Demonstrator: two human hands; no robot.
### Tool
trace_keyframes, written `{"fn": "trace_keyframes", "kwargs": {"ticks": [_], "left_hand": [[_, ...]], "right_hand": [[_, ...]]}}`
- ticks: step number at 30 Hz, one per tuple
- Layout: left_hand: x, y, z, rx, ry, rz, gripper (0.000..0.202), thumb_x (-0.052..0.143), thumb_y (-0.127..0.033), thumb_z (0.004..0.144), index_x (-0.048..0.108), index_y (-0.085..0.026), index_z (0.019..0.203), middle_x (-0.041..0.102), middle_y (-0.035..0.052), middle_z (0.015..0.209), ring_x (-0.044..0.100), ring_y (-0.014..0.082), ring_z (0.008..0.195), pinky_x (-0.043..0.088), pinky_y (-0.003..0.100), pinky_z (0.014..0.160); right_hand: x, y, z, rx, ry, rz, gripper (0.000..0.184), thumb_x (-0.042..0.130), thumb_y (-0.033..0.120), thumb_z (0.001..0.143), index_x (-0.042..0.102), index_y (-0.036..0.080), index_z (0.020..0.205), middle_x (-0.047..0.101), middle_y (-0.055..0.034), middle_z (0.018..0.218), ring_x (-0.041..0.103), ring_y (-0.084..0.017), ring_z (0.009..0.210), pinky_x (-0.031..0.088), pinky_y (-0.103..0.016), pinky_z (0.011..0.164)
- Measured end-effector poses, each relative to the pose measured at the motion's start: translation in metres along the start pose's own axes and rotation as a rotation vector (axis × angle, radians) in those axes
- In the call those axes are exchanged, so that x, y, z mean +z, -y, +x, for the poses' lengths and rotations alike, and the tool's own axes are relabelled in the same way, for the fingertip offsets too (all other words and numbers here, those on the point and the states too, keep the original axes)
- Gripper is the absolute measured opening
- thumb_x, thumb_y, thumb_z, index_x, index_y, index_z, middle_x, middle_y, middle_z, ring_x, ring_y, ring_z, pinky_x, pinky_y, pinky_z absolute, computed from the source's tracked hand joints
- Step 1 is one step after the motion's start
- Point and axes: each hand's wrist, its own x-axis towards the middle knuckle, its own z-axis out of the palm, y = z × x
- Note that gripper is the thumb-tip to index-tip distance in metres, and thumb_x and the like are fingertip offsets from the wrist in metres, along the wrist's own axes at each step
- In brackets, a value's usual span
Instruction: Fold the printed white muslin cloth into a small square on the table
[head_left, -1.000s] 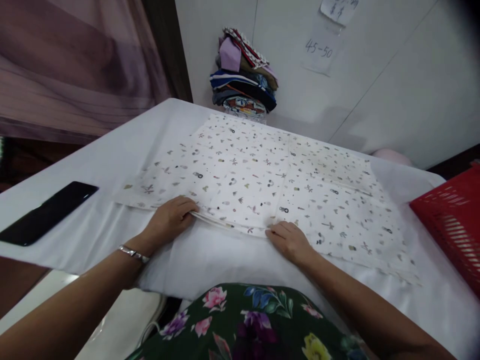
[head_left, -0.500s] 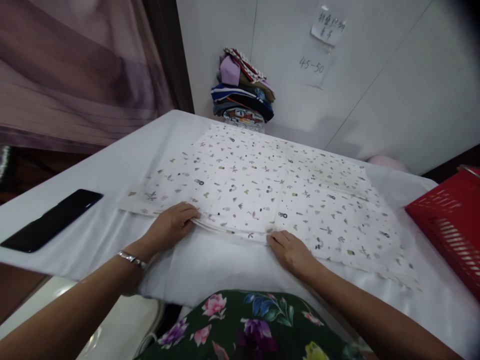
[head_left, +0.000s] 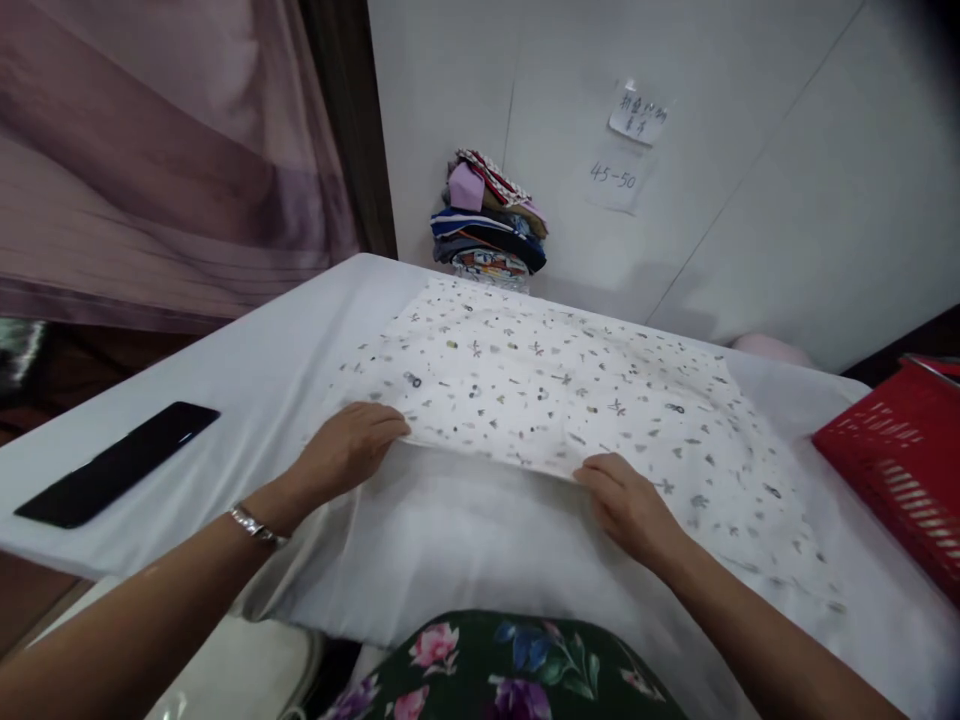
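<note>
A white cloth printed with small dark motifs [head_left: 547, 385] lies spread on the table under a white cover [head_left: 247, 330]. My left hand [head_left: 349, 450], with a metal bracelet on the wrist, pinches the cloth's near edge at the left. My right hand [head_left: 626, 500] grips the same near edge further right. Between the two hands that edge is lifted off the table and bulges up. The far part of the cloth still rests flat.
A black phone [head_left: 120, 463] lies near the table's left edge. A red plastic basket [head_left: 896, 455] stands at the right. A stack of folded coloured fabrics [head_left: 487, 220] sits against the white wall behind the table, under paper notes [head_left: 626, 140]. A curtain hangs at left.
Both hands have closed on the cloth's near edge and raised it, pulling the left side inward. The camera has tilted up slightly.
</note>
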Motion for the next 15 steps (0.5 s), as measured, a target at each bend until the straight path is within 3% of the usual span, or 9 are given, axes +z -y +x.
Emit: {"fn": "trace_keyframes", "kwargs": {"ticks": [5, 8, 11, 15], "left_hand": [[0.005, -0.003, -0.014, 0.007, 0.003, -0.023, 0.028, 0.037, -0.011, 0.083, 0.065, -0.019, 0.084, 0.069, 0.0061, 0.09, 0.063, 0.0196, 0.085, 0.048, 0.034, 0.077], [0.009, -0.004, -0.024, -0.066, -0.004, -0.05, 0.027, 0.039, -0.012, 0.082, 0.064, -0.02, 0.087, 0.069, 0.0073, 0.095, 0.063, 0.0208, 0.088, 0.048, 0.036, 0.08], [0.018, -0.006, -0.037, -0.089, 0.079, -0.09, 0.026, 0.041, -0.009, 0.079, 0.064, -0.019, 0.086, 0.068, 0.008, 0.097, 0.062, 0.0214, 0.089, 0.049, 0.036, 0.08], [0.031, -0.008, -0.049, -0.128, 0.051, -0.07, 0.029, 0.041, -0.004, 0.076, 0.063, -0.019, 0.088, 0.067, 0.0091, 0.101, 0.061, 0.0223, 0.094, 0.049, 0.037, 0.081]], "right_hand": [[0.01, 0.008, -0.005, 0.017, 0.076, 0.039, 0.028, 0.04, 0.006, 0.086, 0.058, 0.022, 0.1, 0.062, -0.0044, 0.088, 0.055, -0.017, 0.078, 0.043, -0.026, 0.063], [0.014, 0.011, -0.007, 0.007, 0.086, 0.002, 0.029, 0.04, 0.006, 0.084, 0.058, 0.021, 0.1, 0.061, -0.0058, 0.09, 0.054, -0.018, 0.078, 0.041, -0.027, 0.063], [0.021, 0.016, -0.011, -0.05, 0.182, 0.017, 0.025, 0.042, 0.005, 0.082, 0.059, 0.021, 0.092, 0.059, -0.0041, 0.081, 0.051, -0.018, 0.072, 0.038, -0.027, 0.061], [0.033, 0.024, -0.017, -0.003, 0.165, -0.019, 0.027, 0.043, 0.002, 0.079, 0.058, 0.019, 0.093, 0.058, -0.0046, 0.081, 0.05, -0.019, 0.072, 0.036, -0.029, 0.062]]}}
